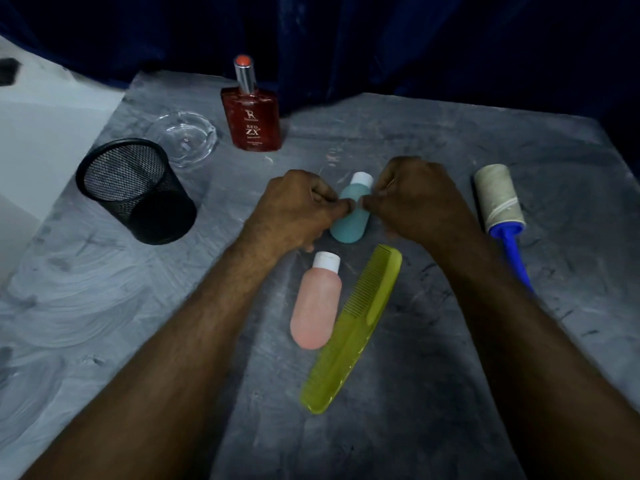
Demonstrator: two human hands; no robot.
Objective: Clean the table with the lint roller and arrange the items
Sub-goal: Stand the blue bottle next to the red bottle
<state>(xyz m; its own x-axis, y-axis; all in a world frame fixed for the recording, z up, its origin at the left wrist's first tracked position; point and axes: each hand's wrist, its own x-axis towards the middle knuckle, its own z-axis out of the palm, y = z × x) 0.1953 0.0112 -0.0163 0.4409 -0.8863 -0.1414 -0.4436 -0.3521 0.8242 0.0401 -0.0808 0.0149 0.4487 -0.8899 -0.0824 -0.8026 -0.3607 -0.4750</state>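
My left hand (298, 206) and my right hand (415, 199) meet at mid-table, both with fingers curled and pinched, fingertips almost touching. They hover over a blue bottle (349, 226) with a white cap that lies on the grey table (450, 140); whether they pinch anything small is unclear. The lint roller (498, 199), with a dirty sheet and a blue handle, lies to the right of my right hand, untouched. A pink bottle (317, 306) and a yellow-green comb (353, 327) lie side by side between my forearms.
A red perfume bottle (256, 119) stands upright at the back. Left of it sit a clear glass ashtray (183, 136) and a black mesh cup (138, 192). A dark blue curtain hangs behind the table. The table's left edge borders a white surface.
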